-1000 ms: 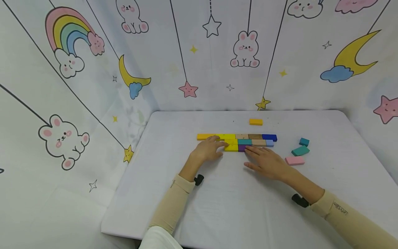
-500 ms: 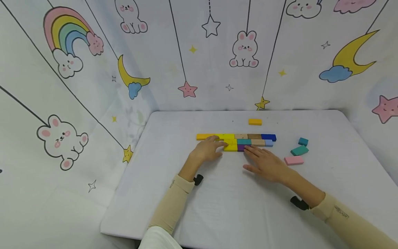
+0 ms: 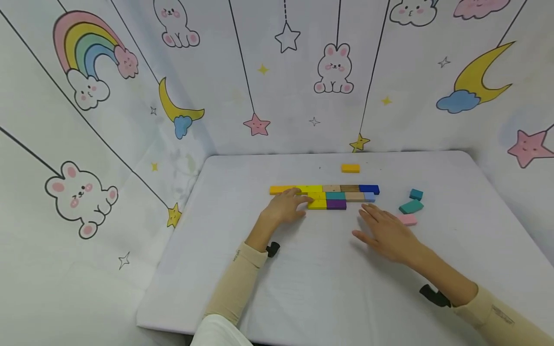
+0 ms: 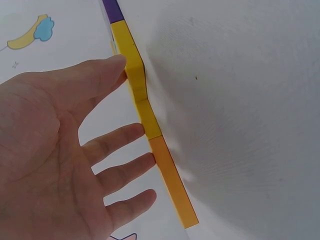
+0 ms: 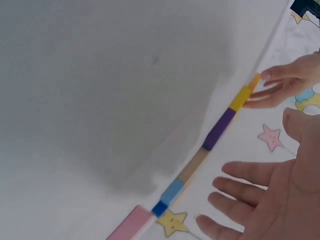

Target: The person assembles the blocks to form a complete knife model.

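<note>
Flat coloured wooden blocks lie end to end in three touching rows in the head view. The nearest row has a yellow block (image 3: pixel 317 205) and a purple block (image 3: pixel 336 205). Behind it, a teal block (image 3: pixel 335 196), a tan block (image 3: pixel 355 197) and a light blue block (image 3: pixel 369 197) follow another yellow one. An orange block (image 3: pixel 281 190) begins the back row, which ends in dark blue (image 3: pixel 369 189). My left hand (image 3: pixel 283 206) rests with loose fingers at the yellow blocks' left ends. My right hand (image 3: pixel 387 233), fingers spread and holding nothing, is right of the purple block, partly covering a pink block (image 3: pixel 409 219).
A green block (image 3: pixel 411 206) and a small teal block (image 3: pixel 416 194) lie loose on the right. Another orange block (image 3: pixel 350 168) sits behind the rows. The white table (image 3: pixel 320 278) meets a wall cloth (image 3: pixel 298 105) printed with cartoons at the back.
My right hand has left the purple block and shifted right, towards the pink block. My left hand stays at the yellow blocks. The head view has turned slightly.
</note>
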The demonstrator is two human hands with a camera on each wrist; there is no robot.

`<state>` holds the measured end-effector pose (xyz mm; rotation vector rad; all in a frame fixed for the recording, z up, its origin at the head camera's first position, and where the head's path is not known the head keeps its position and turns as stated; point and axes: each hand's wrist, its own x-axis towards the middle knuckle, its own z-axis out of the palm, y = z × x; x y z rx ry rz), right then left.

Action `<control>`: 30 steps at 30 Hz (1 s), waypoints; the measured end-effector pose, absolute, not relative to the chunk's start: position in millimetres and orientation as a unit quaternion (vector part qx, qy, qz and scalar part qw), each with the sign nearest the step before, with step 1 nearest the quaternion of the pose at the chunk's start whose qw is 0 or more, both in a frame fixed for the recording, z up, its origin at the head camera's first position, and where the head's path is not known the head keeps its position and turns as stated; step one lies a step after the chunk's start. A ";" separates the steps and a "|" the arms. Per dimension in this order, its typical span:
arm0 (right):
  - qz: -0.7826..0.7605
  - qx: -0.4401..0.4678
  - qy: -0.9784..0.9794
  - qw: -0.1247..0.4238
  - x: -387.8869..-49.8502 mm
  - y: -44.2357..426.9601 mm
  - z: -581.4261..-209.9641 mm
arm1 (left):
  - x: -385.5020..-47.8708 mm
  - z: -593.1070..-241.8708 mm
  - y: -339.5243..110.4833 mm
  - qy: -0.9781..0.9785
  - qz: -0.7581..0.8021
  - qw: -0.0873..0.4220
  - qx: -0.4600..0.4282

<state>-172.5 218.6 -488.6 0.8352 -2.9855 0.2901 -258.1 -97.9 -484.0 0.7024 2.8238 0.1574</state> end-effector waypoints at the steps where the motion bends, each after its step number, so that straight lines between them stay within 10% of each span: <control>1: 0.093 0.262 -0.960 0.015 -170.4 221.8 -488.0 | -258.0 -483.9 -97.9 0.963 0.054 0.113 0.239; 30: 0.120 0.175 -0.977 -0.002 -141.9 301.0 -498.3 | -256.8 -482.3 -98.6 0.964 0.059 0.110 0.237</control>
